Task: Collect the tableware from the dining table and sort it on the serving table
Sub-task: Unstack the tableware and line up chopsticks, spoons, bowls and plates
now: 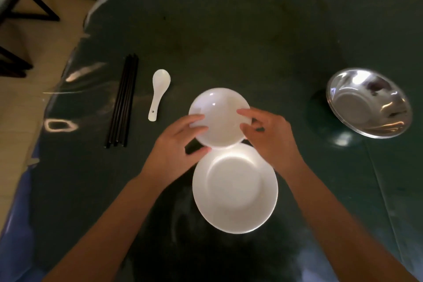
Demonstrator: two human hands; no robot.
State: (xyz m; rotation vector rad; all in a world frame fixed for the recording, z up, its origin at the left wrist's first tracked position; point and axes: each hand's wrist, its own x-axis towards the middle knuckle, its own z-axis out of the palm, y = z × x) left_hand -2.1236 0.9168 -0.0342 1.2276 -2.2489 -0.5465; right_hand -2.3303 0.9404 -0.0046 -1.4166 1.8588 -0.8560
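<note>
Both hands were on the small white bowl [219, 117]: the left hand [176, 146] gripped its left rim, thumb underneath, and the right hand [270, 137] pinched the right rim. The bowl's near edge overlapped a white plate [235, 190] on the dark green table [229, 36]. Left of them lay a white spoon [159, 92] and black chopsticks [122, 101]; far right sat stacked steel bowls [369, 105].

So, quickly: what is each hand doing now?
Left hand: holds the bowl by its left rim.
Right hand: holds the bowl by its right rim.
</note>
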